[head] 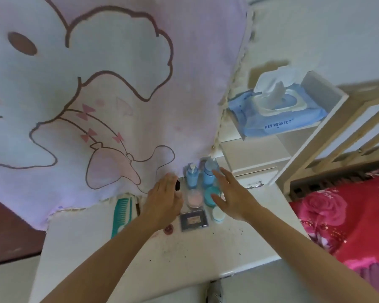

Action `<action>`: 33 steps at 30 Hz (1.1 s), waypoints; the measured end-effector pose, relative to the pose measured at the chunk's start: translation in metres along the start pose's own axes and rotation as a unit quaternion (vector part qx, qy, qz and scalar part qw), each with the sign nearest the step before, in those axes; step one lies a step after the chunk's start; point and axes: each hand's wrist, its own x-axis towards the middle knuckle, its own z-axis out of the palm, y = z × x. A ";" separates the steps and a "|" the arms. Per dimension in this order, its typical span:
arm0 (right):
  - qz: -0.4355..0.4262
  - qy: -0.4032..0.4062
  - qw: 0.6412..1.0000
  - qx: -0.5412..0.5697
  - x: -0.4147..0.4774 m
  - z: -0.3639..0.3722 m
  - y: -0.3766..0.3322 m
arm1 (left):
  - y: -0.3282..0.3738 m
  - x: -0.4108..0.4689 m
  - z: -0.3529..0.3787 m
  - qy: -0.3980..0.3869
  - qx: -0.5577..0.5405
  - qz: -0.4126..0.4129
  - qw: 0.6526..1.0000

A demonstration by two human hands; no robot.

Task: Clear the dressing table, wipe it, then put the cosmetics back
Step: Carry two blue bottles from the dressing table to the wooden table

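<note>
1. a person leans over a white table (206, 254) with both arms out towards a cluster of cosmetics at its back edge, under a hanging cartoon cloth (123, 84).
2. the left hand (162, 200) curls its fingers down and seems to pinch a small dark item (177, 185) beside the pump bottle (192, 176); what the item is cannot be told.
3. the right hand (232, 197) is spread flat and holds nothing, its fingers just beside the tall bottle (210, 174) and over the teal jar (211, 194).
4. on the table stand a pink jar (194, 199), a white jar (218, 214) and a grey palette (193, 220); a green comb (122, 212) lies to the left.
5. dark specks dot the bare tabletop and nearly everything is in place on it, so this reads as the clearing step, only just begun.
6. the wipes (276, 110) sit with lid up and a sheet standing out, on a shelf (328, 92) above and to the right, well apart from both hands.
7. the next move likely calls for the left hand to lift its item away while the right closes on a bottle or jar; the pieces stand close together, so a careless grab could tip a neighbour.
8. a bed (348, 215) with a red floral cover lies to the right, a possible spot to set things down.
</note>
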 end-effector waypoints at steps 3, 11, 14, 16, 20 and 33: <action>0.005 -0.001 1.000 -0.002 0.041 0.019 0.013 | 0.003 0.035 0.020 -0.029 0.050 0.000 0.998; 0.066 0.030 0.997 0.002 0.097 0.058 0.038 | 0.011 0.103 0.052 -0.006 0.022 0.037 0.999; 0.065 0.044 0.997 0.022 0.096 0.069 0.043 | 0.009 0.107 0.067 -0.024 -0.006 0.035 0.999; 0.051 0.058 0.996 0.046 0.095 0.070 0.043 | 0.006 0.105 0.075 -0.036 -0.039 0.024 0.998; 0.025 0.065 0.995 0.077 0.100 0.070 0.042 | 0.004 0.104 0.074 -0.056 -0.087 0.005 0.995; -0.092 0.160 0.979 0.092 0.078 0.010 0.009 | 0.006 0.038 -0.004 0.046 -0.196 -0.073 0.977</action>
